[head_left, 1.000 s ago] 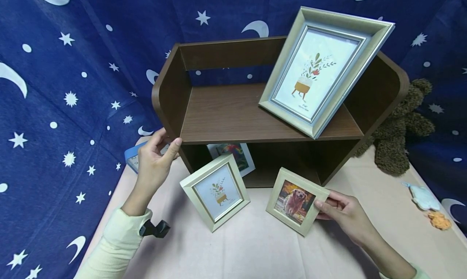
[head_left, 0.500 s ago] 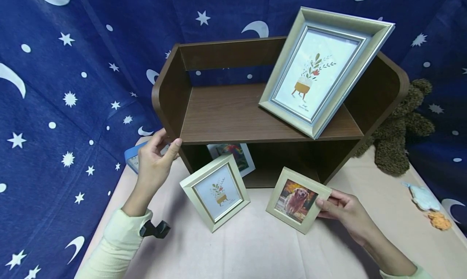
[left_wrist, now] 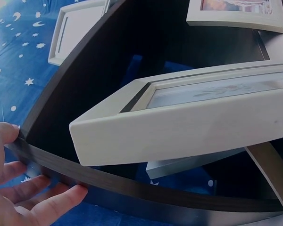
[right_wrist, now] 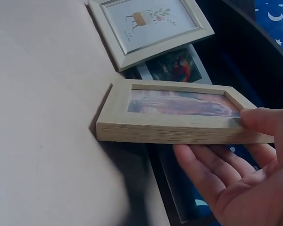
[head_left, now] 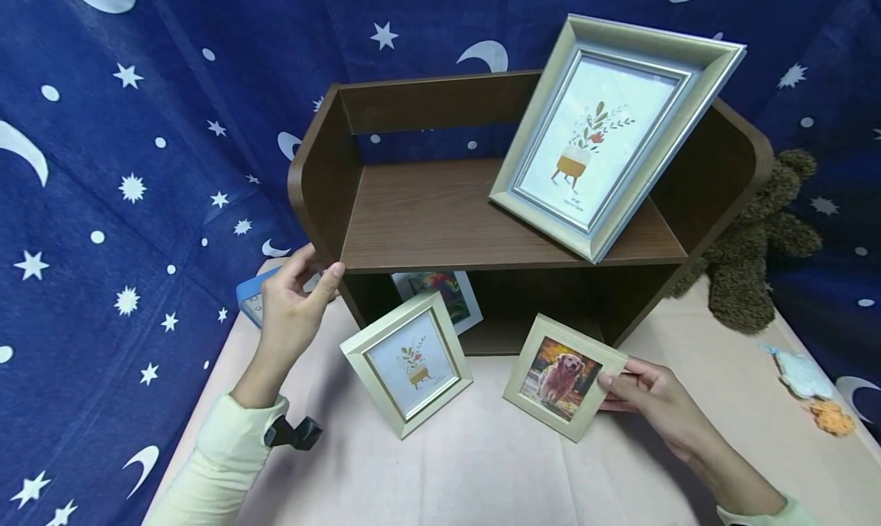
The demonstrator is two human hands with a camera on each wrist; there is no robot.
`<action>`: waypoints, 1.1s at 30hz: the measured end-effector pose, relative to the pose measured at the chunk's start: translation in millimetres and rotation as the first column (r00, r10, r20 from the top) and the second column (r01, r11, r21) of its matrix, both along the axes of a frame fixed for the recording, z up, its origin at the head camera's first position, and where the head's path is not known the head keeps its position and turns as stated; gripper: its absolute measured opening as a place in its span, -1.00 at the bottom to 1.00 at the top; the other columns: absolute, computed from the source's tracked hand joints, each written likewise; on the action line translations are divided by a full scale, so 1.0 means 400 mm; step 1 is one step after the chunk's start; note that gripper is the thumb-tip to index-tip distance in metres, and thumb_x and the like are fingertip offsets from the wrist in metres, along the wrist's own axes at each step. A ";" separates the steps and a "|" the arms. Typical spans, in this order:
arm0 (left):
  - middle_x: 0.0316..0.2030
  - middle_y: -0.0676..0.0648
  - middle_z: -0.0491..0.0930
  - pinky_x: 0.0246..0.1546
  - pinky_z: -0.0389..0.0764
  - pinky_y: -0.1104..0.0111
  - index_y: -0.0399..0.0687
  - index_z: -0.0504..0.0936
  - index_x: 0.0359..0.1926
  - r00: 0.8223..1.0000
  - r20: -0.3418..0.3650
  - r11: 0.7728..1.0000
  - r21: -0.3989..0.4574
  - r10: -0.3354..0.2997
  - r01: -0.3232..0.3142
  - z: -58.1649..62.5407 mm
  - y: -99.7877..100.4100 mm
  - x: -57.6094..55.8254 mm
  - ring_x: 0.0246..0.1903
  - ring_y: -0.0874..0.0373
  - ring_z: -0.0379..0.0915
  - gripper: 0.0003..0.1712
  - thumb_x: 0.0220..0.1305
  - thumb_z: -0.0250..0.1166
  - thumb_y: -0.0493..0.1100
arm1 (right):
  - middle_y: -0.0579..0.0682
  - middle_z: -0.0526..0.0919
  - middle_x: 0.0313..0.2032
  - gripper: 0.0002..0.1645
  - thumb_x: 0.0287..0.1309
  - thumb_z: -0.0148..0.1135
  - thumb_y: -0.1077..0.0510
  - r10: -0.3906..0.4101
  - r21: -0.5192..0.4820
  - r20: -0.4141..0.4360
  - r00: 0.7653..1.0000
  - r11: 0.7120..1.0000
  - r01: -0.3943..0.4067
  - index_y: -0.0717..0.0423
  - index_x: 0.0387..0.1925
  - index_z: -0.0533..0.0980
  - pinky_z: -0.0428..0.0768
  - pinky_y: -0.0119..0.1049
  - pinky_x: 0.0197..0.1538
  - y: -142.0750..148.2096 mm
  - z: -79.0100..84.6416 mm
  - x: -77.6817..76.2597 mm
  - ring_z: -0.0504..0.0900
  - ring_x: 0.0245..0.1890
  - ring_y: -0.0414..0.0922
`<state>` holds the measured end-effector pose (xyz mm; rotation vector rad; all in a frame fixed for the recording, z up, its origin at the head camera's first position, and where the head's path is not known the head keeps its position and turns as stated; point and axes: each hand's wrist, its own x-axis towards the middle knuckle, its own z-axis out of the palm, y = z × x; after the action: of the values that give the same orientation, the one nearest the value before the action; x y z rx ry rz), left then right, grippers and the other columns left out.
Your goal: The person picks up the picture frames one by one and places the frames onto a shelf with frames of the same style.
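At the left of a dark brown two-tier shelf (head_left: 427,212), my left hand (head_left: 292,300) grips the side panel's front edge, thumb in front and fingers along the outer face. My right hand (head_left: 654,404) pinches a small pale picture frame (head_left: 521,388) with a golden-dog photo by its right edge, thumb on the front, fingers behind. The frame stands tilted at the shelf's lower front. Between my hands a cream frame (head_left: 392,407) with a potted-plant print leans before the lower compartment. Partly hidden behind it is a white frame (head_left: 471,304) with a parrot picture.
A large silver-gold frame (head_left: 668,167) leans across the upper tier on the right. Outside the shelf sit a brown teddy bear (head_left: 739,274), pale blue (head_left: 801,373) and orange (head_left: 831,417) small items, and a blue-edged object (head_left: 251,293) behind my left hand.
My right hand has shifted the dog frame very slightly up and right, turning it a little. My left hand and the other frames stay where they were.
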<state>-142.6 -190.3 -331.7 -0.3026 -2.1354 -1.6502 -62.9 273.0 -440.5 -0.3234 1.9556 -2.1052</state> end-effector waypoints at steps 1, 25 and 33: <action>-0.23 0.26 0.65 -0.38 0.72 0.52 -0.29 0.57 0.18 1.000 0.000 1.000 -0.001 -0.001 0.001 0.000 0.000 0.000 -0.20 0.42 0.61 -0.60 0.33 0.30 -0.32 | -0.07 0.81 -0.18 -0.55 0.42 -0.04 0.44 -0.003 -0.008 -0.005 1.000 1.000 0.003 -0.09 0.00 0.61 0.78 -0.24 -0.12 -0.001 -0.002 0.000 0.80 -0.19 -0.14; -0.16 0.29 0.65 -0.33 0.74 0.48 -0.21 0.56 0.23 1.000 0.013 1.000 -0.024 -0.013 0.013 -0.004 -0.002 -0.004 -0.16 0.37 0.63 -0.56 0.34 0.31 -0.27 | -0.16 0.79 -0.14 -0.54 0.37 0.03 0.47 -0.145 -0.008 -0.200 0.969 0.989 0.146 -0.09 0.05 0.58 0.75 -0.35 -0.15 -0.047 0.054 -0.036 0.78 -0.18 -0.26; -0.17 0.29 0.65 -0.35 0.72 0.53 -0.25 0.56 0.22 1.000 0.007 1.000 -0.015 -0.012 0.013 -0.006 -0.001 -0.002 -0.18 0.42 0.60 -0.57 0.34 0.29 -0.32 | -0.12 0.80 -0.23 -0.63 0.32 0.12 0.46 -0.277 -0.099 -0.186 0.943 0.960 0.262 0.01 -0.02 0.60 0.76 -0.32 -0.22 -0.091 0.061 -0.070 0.79 -0.28 -0.24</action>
<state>-143.2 -190.8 -334.1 -0.3156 -2.1564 -1.6451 -90.9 236.6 -416.1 -0.3049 2.1445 -2.4032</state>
